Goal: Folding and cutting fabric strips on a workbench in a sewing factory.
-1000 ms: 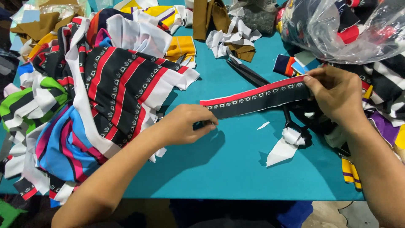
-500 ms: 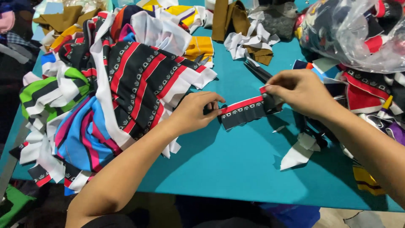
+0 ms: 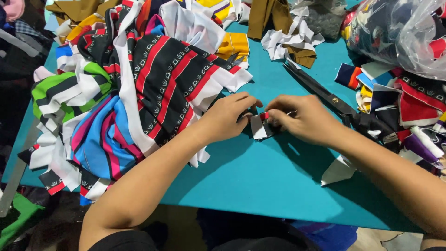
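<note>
Left hand (image 3: 230,116) and right hand (image 3: 302,118) meet at centre, fingertips pinched together, knuckles up. Both forearms bare, angled inward from the lower corners.

The fabric strip (image 3: 261,124) is folded up into a small bundle, black with a red edge band and a pale underside showing at its lower left corner. It sits just above the teal table (image 3: 278,186), near its middle, pinched between the fingertips of the left hand (image 3: 230,116) and the right hand (image 3: 302,118), which partly cover it.
</note>
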